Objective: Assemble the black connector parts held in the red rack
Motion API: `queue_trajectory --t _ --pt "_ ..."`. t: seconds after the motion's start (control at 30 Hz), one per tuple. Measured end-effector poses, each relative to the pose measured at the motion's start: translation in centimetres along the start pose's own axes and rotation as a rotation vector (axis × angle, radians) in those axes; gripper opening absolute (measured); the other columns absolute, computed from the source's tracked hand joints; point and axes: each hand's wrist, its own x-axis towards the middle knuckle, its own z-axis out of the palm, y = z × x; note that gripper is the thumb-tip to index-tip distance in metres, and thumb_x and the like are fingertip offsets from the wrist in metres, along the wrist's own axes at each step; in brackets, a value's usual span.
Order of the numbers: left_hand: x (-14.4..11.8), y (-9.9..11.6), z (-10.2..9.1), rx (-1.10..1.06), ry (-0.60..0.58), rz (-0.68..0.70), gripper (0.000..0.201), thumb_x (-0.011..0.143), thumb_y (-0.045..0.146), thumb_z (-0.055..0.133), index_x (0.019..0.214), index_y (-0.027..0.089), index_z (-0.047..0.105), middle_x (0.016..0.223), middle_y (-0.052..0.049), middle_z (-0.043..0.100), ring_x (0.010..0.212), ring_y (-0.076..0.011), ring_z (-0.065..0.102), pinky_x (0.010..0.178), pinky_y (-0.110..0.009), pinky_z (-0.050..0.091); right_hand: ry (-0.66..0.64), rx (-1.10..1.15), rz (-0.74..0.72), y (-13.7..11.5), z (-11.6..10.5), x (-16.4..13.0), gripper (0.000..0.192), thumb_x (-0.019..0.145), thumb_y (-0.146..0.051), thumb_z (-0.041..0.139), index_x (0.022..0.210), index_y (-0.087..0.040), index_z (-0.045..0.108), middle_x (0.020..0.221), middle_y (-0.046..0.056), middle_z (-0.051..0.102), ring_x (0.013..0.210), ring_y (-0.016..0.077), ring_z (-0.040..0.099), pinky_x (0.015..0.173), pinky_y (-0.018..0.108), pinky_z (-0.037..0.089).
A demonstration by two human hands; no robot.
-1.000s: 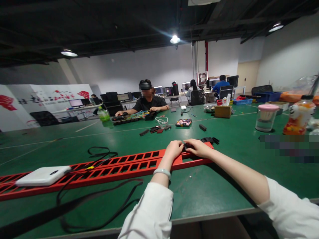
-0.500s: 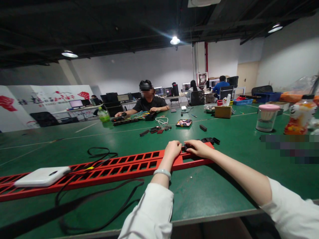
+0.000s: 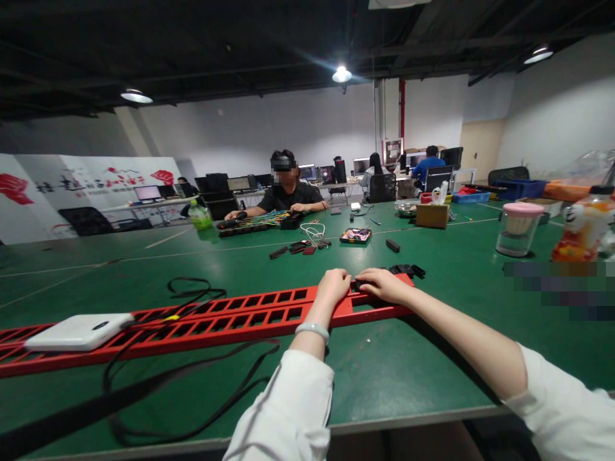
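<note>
A long red slotted metal frame [image 3: 269, 319] lies across the green table in front of me. My left hand [image 3: 335, 282] rests over its right part, fingers curled down at the far rail; what they grip is hidden. Just to the right, my right hand [image 3: 382, 284] is closed with its fingertips on a small black plastic piece [image 3: 356, 285] set in the frame's gap. Several similar black pieces [image 3: 406, 270] lie behind my right hand at the frame's right end. Toward the left, a white power bank [image 3: 79, 332] with a black cable sits on the frame.
A black strap [image 3: 192, 378] loops over the table at left. Beyond the frame are dark small parts [image 3: 300, 248], a shallow box [image 3: 355, 235] and a black block [image 3: 393, 245]. A lidded glass jar [image 3: 519, 230] stands right. A co-worker [image 3: 288, 192] sits opposite, hands at coloured wires.
The view has shifted slightly. Both my hands stay at the same place on the red frame, with hardly any finger movement visible.
</note>
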Motion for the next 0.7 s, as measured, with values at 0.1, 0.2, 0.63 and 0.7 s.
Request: queue_trajectory --t 0.1,0.2,0.63,0.7 --pt "0.0 0.0 0.0 0.005 -0.006 -0.005 0.031 0.081 0.035 0.041 0.074 0.017 0.066 0.077 -0.009 0.066 0.07 -0.0175 0.058 0.063 -0.024 0.04 -0.013 0.007 0.02 0.1 0.0 0.0 0.027 0.08 -0.026 0.048 0.103 -0.018 0.061 0.106 0.008 0.06 0.098 0.018 0.054 0.085 0.03 0.042" --pt "0.1 0.0 0.1 0.021 -0.017 -0.022 0.032 0.081 0.036 0.041 0.076 0.017 0.066 0.079 -0.01 0.066 0.072 -0.0182 0.058 0.065 -0.025 0.041 -0.03 0.01 0.041 0.1 0.0 0.2 0.028 0.08 -0.027 0.049 0.102 -0.019 0.062 0.106 0.008 0.06 0.096 0.0179 0.055 0.085 0.029 0.042" --pt "0.1 0.1 0.1 0.035 -0.02 -0.025 0.032 0.08 0.035 0.04 0.075 0.017 0.066 0.079 -0.01 0.066 0.074 -0.0194 0.059 0.065 -0.025 0.041 -0.132 -0.019 0.016 -0.3 -0.7 0.9 0.027 0.079 -0.025 0.05 0.102 -0.018 0.063 0.104 0.008 0.06 0.092 0.0175 0.056 0.082 0.027 0.042" --pt "0.1 0.1 0.1 0.033 -0.023 -0.026 0.032 0.08 0.035 0.04 0.075 0.017 0.066 0.079 -0.01 0.066 0.074 -0.0195 0.059 0.064 -0.025 0.041 -0.144 -0.046 -0.006 -0.5 -0.8 1.0 0.027 0.08 -0.025 0.049 0.1 -0.017 0.063 0.103 0.009 0.06 0.09 0.0177 0.057 0.081 0.027 0.042"
